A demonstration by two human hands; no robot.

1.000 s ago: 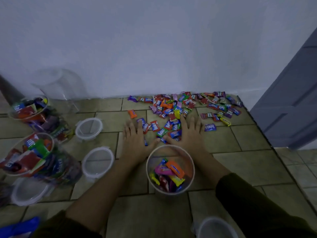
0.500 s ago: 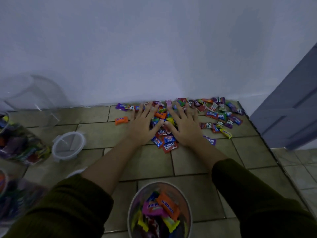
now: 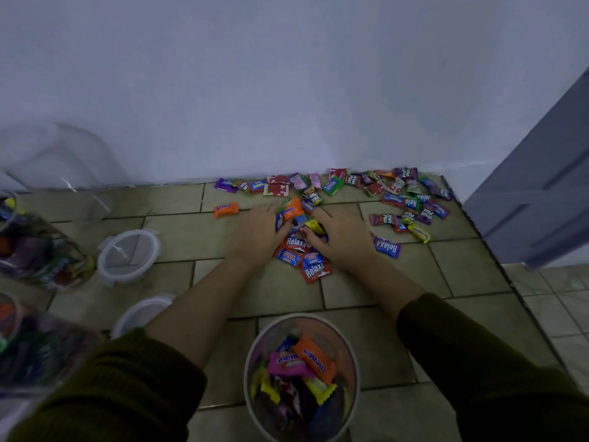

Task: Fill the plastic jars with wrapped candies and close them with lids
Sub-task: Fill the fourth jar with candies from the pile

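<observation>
Left hand (image 3: 255, 232), right hand (image 3: 345, 238) cup candies (image 3: 296, 243)

A clear round plastic jar (image 3: 346, 349) stands upright, lidless and partly filled, colourful wrapped candies (image 3: 314, 271) lie scattered on the tiles along the wall, and two white-rimmed clear plastic lids (image 3: 129, 255) lie flat at left.

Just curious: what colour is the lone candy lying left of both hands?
The lone candy is orange with blue lettering; head view.
</observation>
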